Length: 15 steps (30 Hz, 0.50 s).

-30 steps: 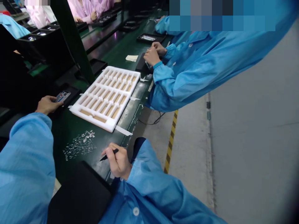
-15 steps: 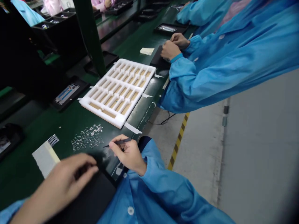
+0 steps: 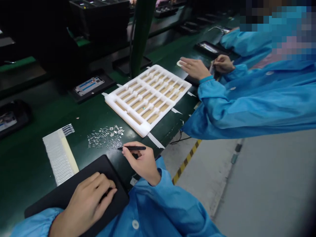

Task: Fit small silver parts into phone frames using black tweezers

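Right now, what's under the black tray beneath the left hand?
The black tray lies on the green workbench; the left hand rests on top. What's directly beneath the tray is hidden.

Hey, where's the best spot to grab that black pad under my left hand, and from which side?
Probably pinch the long far edge of the black flat rectangular pad, coming from the left. It looks thin and lies flat, so an edge grip suits it. Your left hand rests on its near part, while your right hand with slim black tweezers and the small shiny clear parts crowd the other side.
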Each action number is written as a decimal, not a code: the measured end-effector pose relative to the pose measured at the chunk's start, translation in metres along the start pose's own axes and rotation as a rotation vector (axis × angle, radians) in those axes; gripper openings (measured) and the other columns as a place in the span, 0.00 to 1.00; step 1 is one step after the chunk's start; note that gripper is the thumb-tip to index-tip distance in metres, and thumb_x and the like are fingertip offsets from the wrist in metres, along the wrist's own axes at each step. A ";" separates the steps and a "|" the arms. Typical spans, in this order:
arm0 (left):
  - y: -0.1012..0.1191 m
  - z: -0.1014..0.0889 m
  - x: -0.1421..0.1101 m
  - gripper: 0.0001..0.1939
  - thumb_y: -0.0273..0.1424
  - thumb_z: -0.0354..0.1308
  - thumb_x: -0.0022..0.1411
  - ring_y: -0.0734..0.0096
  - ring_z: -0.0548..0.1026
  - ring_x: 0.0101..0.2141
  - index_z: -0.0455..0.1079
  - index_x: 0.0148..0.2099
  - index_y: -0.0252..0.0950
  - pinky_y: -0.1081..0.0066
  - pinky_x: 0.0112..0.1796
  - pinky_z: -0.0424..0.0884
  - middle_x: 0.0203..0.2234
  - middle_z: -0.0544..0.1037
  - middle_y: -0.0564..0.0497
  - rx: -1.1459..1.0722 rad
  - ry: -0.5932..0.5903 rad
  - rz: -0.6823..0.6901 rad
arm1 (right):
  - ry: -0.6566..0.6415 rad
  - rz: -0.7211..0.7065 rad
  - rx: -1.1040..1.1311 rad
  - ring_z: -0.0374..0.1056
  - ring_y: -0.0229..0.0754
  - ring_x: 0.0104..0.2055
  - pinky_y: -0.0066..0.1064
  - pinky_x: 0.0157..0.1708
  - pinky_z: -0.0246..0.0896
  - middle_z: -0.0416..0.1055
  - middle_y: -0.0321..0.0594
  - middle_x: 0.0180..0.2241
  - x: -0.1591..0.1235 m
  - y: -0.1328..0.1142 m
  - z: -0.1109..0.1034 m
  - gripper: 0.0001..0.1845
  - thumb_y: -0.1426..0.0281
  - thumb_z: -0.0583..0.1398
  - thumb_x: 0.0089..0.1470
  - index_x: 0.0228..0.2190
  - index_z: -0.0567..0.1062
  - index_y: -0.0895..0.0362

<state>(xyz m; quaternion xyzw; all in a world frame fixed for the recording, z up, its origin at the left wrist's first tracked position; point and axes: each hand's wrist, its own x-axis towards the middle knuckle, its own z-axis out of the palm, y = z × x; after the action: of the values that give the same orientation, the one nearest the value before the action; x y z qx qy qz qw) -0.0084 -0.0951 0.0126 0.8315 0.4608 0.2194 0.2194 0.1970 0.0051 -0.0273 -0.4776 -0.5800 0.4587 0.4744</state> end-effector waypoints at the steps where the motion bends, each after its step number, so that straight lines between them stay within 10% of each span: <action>1: 0.000 0.000 -0.001 0.04 0.27 0.54 0.77 0.68 0.74 0.34 0.70 0.46 0.39 0.68 0.37 0.70 0.35 0.78 0.52 0.006 0.000 -0.002 | -0.016 -0.034 -0.027 0.82 0.43 0.33 0.32 0.36 0.81 0.84 0.43 0.36 -0.001 -0.001 0.001 0.06 0.68 0.67 0.62 0.39 0.84 0.56; 15: 0.001 0.002 -0.001 0.06 0.28 0.53 0.77 0.66 0.72 0.33 0.70 0.45 0.38 0.67 0.34 0.67 0.33 0.76 0.52 0.036 0.007 -0.002 | -0.049 -0.199 -0.122 0.81 0.46 0.43 0.35 0.44 0.78 0.83 0.44 0.41 -0.006 -0.001 0.002 0.07 0.73 0.65 0.64 0.42 0.84 0.54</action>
<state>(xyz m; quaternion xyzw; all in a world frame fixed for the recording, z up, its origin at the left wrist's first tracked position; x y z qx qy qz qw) -0.0069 -0.0966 0.0121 0.8342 0.4662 0.2136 0.2031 0.1958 -0.0006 -0.0273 -0.4343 -0.6628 0.3849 0.4731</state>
